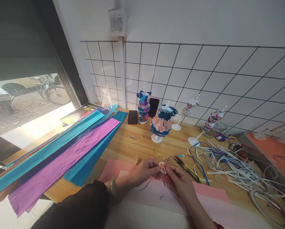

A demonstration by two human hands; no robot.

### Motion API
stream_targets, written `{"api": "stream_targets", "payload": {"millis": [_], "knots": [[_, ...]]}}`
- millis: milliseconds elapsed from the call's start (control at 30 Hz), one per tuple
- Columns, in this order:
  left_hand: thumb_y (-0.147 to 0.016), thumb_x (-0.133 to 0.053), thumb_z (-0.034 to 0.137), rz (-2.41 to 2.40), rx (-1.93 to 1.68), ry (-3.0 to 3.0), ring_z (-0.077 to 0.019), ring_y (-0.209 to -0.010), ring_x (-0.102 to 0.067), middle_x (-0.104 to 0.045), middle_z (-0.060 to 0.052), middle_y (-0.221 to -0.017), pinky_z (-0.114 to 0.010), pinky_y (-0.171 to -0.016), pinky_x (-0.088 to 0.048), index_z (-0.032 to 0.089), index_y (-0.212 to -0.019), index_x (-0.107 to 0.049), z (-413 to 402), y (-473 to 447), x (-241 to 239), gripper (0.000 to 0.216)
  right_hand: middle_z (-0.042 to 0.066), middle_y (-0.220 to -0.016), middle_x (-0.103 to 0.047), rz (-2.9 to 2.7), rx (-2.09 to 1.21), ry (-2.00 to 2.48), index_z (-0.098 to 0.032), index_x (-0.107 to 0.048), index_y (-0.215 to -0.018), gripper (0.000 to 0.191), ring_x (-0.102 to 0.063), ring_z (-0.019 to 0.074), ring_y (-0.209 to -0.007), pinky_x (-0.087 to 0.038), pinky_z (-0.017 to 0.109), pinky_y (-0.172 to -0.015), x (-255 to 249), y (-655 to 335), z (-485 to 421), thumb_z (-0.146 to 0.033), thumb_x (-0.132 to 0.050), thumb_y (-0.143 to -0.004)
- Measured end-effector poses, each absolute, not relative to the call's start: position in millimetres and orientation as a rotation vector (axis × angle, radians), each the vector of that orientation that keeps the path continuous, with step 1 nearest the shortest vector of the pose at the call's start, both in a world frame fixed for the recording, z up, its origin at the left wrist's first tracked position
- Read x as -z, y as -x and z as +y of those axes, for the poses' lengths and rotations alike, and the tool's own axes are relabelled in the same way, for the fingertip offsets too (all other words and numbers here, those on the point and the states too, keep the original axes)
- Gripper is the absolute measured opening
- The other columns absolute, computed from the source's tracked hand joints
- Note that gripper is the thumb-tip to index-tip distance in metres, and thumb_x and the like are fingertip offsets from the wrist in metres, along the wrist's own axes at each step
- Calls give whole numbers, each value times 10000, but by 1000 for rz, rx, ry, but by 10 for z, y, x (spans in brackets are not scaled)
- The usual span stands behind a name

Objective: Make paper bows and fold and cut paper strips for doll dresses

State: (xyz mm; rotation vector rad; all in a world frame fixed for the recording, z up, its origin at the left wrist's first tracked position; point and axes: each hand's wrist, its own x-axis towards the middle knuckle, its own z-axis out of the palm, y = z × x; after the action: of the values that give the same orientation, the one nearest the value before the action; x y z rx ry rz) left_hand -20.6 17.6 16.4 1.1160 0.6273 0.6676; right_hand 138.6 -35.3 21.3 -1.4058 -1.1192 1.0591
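Note:
Between my two hands is a small pleated pink paper flower (163,167). My left hand (148,170), with a pale green bangle at its wrist, pinches the flower's left edge. On the other side, the fingers of my right hand (179,178) are closed on its right edge. Pink paper sheets (211,190) lie beneath my hands. Just beyond stands a mini dress form (161,122) in a pink and teal paper dress with a similar pink flower on its skirt. A green and black cutter (192,173) lies right of my right hand, partly hidden.
Long purple paper (68,159) and teal paper (47,151) strips stretch across the left. Two phones, one a dark phone (132,117), are near the wall. More dressed forms stand behind. A tangle of paper cords (230,162) and an orange box (273,156) fill the right.

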Motion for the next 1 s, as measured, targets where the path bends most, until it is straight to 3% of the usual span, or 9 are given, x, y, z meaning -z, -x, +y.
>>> {"api": "stream_targets", "payload": {"millis": [200,400,767,1000], "knots": [[-694,-678,477,627,-684,-1061,-127,-689,-598,-625,-51,-801,-271,-664,-470,104,-874,-598,177,219,-229,422,52,-736,-699,-1160,-1053,1402,-207,-715,-730,295,-615,217,-708,-486,309,-656,-229,-1368,-365,-494,-642,-717],[-655,-699,488,644,-650,-1094,-92,-586,-555,-600,-18,-672,-241,-609,-450,109,-741,-584,156,219,-275,405,61,-781,-709,-1230,-1026,1412,-208,-712,-739,276,-623,218,-745,-492,309,-681,-229,-1345,-382,-473,-635,-734],[-680,-680,507,588,-713,-1023,-91,-576,-544,-601,-26,-675,-243,-601,-438,96,-778,-579,198,199,-196,434,79,-864,-707,-975,-1210,1268,-195,-695,-886,338,-637,227,-802,-503,364,-754,-192,-1346,-346,-457,-709,-673],[-723,-664,454,567,-672,-1060,-99,-601,-552,-590,-17,-669,-246,-629,-443,110,-777,-605,202,209,-173,354,45,-694,-672,-1185,-1179,1393,-182,-691,-746,310,-593,187,-647,-464,288,-598,-229,-1307,-350,-488,-645,-724]]}}
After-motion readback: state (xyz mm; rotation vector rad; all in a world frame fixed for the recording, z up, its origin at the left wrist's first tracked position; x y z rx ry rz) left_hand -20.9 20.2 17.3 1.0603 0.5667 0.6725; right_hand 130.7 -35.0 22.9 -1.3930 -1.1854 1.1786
